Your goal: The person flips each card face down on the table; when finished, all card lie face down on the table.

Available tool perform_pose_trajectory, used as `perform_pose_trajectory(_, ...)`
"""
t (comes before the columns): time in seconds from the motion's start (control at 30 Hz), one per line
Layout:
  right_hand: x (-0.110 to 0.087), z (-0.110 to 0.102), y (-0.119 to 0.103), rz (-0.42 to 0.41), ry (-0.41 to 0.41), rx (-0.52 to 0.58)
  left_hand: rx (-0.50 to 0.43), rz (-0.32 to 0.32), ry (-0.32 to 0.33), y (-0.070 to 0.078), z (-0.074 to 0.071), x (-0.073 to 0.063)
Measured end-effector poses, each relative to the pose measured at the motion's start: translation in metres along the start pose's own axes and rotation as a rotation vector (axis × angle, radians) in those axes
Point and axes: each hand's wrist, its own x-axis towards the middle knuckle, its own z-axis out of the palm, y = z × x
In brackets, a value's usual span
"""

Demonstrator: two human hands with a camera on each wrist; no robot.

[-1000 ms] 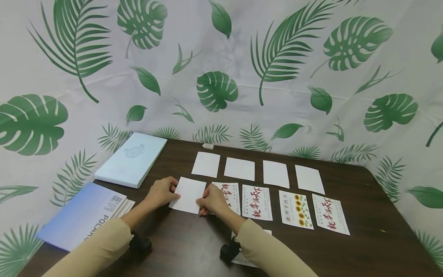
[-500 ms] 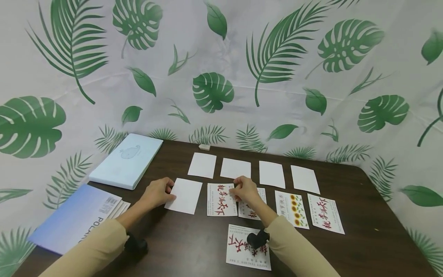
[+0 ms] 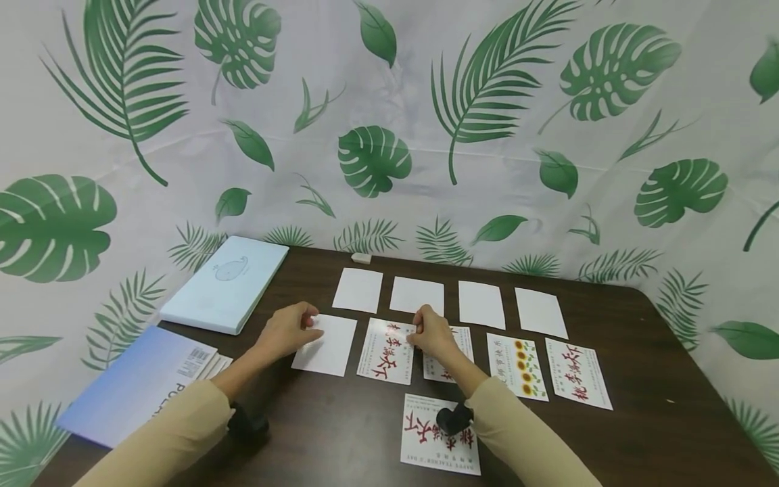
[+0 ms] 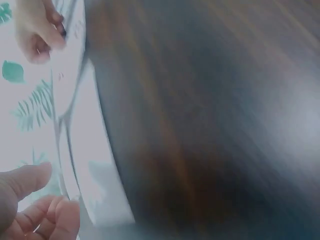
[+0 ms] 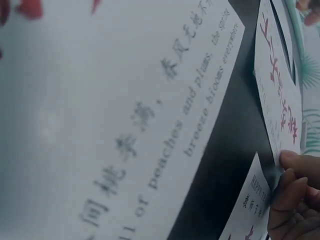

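My left hand [image 3: 291, 331] is beside a blank white card [image 3: 328, 350] at the left of the near row. In the left wrist view its thumb and fingers [image 4: 65, 220] are apart with nothing between them. My right hand [image 3: 435, 336] pinches the right edge of a card with red Chinese lettering [image 3: 382, 355]; the right wrist view shows thumb and finger at that card's edge. Partly behind the right hand lies another red-lettered card [image 3: 462, 345]. Below my right wrist, a third red-lettered card [image 3: 426, 446] lies turned the other way, partly covered by the wrist camera.
A sunflower card [image 3: 517, 365] and a red-lettered card [image 3: 581, 375] continue the row rightward. Several blank cards [image 3: 481, 304] form a row behind. At left are a light blue whale-printed box [image 3: 228, 281] and a blue-and-white folder [image 3: 136, 385]. A small white block [image 3: 362, 258] sits near the cloth.
The right hand left the blank card and moved right to the red-lettered card, which has since turned slightly. The left hand let go of the blank card's edge, its fingers now apart.
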Motion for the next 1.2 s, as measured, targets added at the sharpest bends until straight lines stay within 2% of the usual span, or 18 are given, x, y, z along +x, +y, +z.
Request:
perform_pose_trajectory(0.13,0.001,0.000,0.004,-0.028,0.042,-0.005,-0.176,0.045,-0.040,0.018,0.015,0.011)
perform_pose_trajectory(0.27,0.001,0.002,0.008,-0.043,0.075,0.040,-0.312,0.009,-0.083,0.033,0.032,0.022)
perform_pose_trajectory(0.43,0.000,0.004,0.010,-0.040,0.093,0.100,-0.385,-0.053,-0.080,0.043,0.049,0.029)
perform_pose_trajectory(0.53,-0.001,0.003,0.010,-0.029,0.096,0.121,-0.422,-0.061,-0.055,0.045,0.056,0.031)
perform_pose_trajectory(0.7,-0.006,0.003,0.007,-0.001,0.135,0.165,-0.480,-0.086,-0.061,0.048,0.056,0.035)
perform_pose_trajectory(0.83,-0.016,0.009,-0.005,-0.060,0.154,0.233,-0.509,-0.121,-0.073,0.049,0.050,0.035)
perform_pose_trajectory(0.9,-0.021,0.013,-0.014,-0.095,0.097,0.302,-0.519,-0.133,-0.069,0.051,0.047,0.035)
perform_pose_trajectory(1.03,-0.031,0.025,-0.026,-0.102,-0.039,0.437,-0.513,-0.100,-0.063,0.055,0.044,0.033)
perform_pose_trajectory(1.2,-0.036,0.031,-0.035,-0.075,-0.053,0.471,-0.481,-0.043,-0.060,0.064,0.041,0.030)
